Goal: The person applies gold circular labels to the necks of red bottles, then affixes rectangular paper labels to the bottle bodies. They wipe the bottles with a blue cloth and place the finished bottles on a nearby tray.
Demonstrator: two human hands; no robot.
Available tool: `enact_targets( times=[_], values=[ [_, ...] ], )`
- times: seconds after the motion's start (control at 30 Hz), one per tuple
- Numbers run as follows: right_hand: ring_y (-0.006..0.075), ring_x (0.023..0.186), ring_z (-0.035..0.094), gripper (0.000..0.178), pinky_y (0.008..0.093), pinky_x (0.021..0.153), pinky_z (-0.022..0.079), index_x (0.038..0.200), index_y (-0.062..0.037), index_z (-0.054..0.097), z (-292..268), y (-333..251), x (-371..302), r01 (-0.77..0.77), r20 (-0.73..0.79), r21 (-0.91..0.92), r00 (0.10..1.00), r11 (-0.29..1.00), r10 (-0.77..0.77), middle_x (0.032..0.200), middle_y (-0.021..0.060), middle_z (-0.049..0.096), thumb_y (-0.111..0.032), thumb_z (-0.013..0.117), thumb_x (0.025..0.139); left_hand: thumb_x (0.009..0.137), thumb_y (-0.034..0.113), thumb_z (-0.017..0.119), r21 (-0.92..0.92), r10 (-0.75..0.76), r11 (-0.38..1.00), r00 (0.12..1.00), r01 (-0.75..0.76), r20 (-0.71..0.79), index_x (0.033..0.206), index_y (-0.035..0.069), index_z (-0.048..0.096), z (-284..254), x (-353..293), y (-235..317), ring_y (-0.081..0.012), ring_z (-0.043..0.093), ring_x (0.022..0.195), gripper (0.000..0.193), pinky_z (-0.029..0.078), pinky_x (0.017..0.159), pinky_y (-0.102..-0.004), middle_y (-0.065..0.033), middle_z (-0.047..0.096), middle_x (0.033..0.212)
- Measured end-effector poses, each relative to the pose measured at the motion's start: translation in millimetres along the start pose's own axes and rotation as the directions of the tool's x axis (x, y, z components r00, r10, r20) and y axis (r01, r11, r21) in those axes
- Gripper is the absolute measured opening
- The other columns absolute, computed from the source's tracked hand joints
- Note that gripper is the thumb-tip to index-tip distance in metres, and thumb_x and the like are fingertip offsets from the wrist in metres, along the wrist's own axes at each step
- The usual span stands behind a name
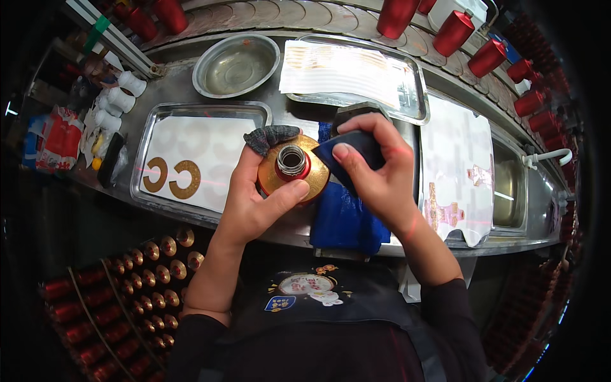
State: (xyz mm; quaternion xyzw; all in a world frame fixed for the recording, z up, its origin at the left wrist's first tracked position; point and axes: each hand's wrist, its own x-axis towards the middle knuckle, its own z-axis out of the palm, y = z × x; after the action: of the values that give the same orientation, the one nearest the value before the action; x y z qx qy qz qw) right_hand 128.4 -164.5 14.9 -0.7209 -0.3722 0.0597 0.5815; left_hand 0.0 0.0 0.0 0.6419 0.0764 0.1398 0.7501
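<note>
My left hand (251,207) is closed around a red bottle (280,181) with a gold shoulder, its open threaded neck facing up. A dark grey knitted cover (270,137) wraps one of that hand's fingers. My right hand (385,175) pinches a flat dark blue scraper-like piece (358,151) between thumb and fingers. Its pointed edge meets the right side of the gold shoulder. Below the bottle lies a blue cloth (347,219) at the bench's front edge. To the left, two gold C-shaped labels (184,180) lie on a white sheet in a steel tray (135,172).
Behind stand a steel bowl (198,75) and a tray of white label sheets (337,67). At right are another label sheet (461,140) and a sink (519,197). Red bottles (453,35) line a curved conveyor (305,18) at the back. More gold-topped bottles (162,274) fill the lower left.
</note>
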Motion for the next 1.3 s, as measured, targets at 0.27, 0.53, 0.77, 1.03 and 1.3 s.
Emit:
enact_targets(
  times=[0.27,0.53,0.77,1.03,1.3],
  values=[
    [0.0107,0.086,0.062,0.020,0.0244,0.077,0.050,0.102,-0.0006,0.066,2.9,-5.6,1.4,0.169,-0.037,-0.036,0.985,0.985,-0.170,0.094,0.0056,0.067,-0.008,0.075,0.086,0.086,0.014,0.076,-0.067,0.035,0.997,0.999,-0.036,-0.007,0.140,0.001,0.043,-3.1,-0.1,-3.7,-0.0192,0.058,0.119,0.065,0.046,0.103,-0.0334,-0.0128,0.057,0.129],
    [0.0127,0.087,0.063,0.019,0.0250,0.079,0.050,0.102,0.0009,0.065,0.8,0.0,8.4,0.072,-0.047,-0.137,0.996,0.988,-0.079,0.094,0.0077,0.068,-0.003,0.073,0.085,0.081,0.014,0.075,-0.072,-0.001,0.997,0.999,0.004,0.041,0.146,0.001,0.039,-8.5,-0.8,-4.1,-0.0244,0.054,0.128,0.076,0.043,0.109,-0.0382,-0.0160,0.050,0.144],
    [0.0264,0.075,0.060,0.024,0.0362,0.068,0.049,0.092,-0.0067,0.072,4.8,-15.7,-17.4,0.629,0.150,-0.237,0.776,0.740,-0.612,0.083,0.0061,0.063,-0.001,0.072,0.068,0.078,0.009,0.077,-0.062,0.069,0.996,0.980,-0.058,0.186,0.150,0.003,0.034,-24.0,-3.2,-13.6,-0.0236,0.049,0.134,0.084,0.038,0.113,-0.0380,-0.0143,0.046,0.149],
    [0.0268,0.077,0.063,0.028,0.0356,0.070,0.051,0.092,-0.0074,0.073,9.6,-27.1,-15.2,0.649,0.220,-0.180,0.759,0.739,-0.612,0.083,0.0070,0.066,0.003,0.076,0.066,0.077,0.003,0.079,-0.006,0.068,0.998,0.984,-0.067,0.165,0.149,0.005,0.039,-31.8,-9.8,-25.0,-0.0210,0.050,0.132,0.082,0.040,0.112,-0.0371,-0.0103,0.051,0.143],
    [0.0271,0.081,0.064,0.030,0.0343,0.073,0.052,0.090,-0.0060,0.073,18.4,-30.0,-12.4,0.615,0.185,-0.260,0.789,0.745,-0.587,0.084,0.0090,0.068,0.008,0.082,0.065,0.066,0.018,0.089,0.566,0.549,0.734,0.818,-0.375,-0.170,0.134,0.009,0.051,14.0,-5.6,-34.8,-0.0356,0.054,0.118,0.079,0.044,0.102,-0.0438,-0.0148,0.050,0.127]
  ],
)
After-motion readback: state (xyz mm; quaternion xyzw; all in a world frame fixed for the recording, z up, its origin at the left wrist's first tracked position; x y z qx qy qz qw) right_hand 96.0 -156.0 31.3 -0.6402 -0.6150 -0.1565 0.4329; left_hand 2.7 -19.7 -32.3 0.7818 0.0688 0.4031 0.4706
